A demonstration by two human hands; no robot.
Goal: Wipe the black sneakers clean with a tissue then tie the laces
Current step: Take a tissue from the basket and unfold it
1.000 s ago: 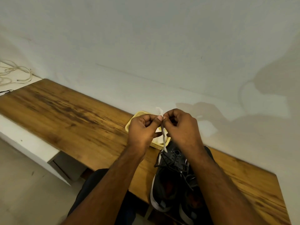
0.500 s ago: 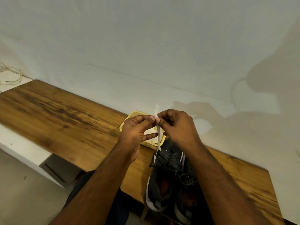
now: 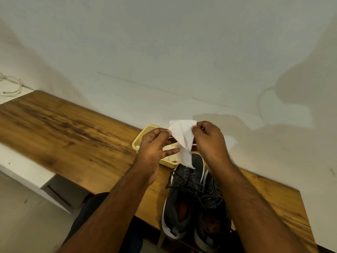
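Note:
Two black sneakers with white soles stand side by side on the wooden bench, toes toward the wall, their dark laces loose. Above the toes, a white tissue is spread between my hands. My left hand pinches its left top corner. My right hand pinches its right top corner. The tissue's lower end hangs down to the left sneaker's toe. My right forearm hides part of the right sneaker.
A small yellow woven basket holding white tissues sits on the bench behind my hands, against the white wall. A white cable lies on a white ledge at far left. The bench's front edge drops to the floor.
The tissue was a narrow twisted strip pinched between my close hands; my hands have moved apart and it is now unfolded into a wide sheet.

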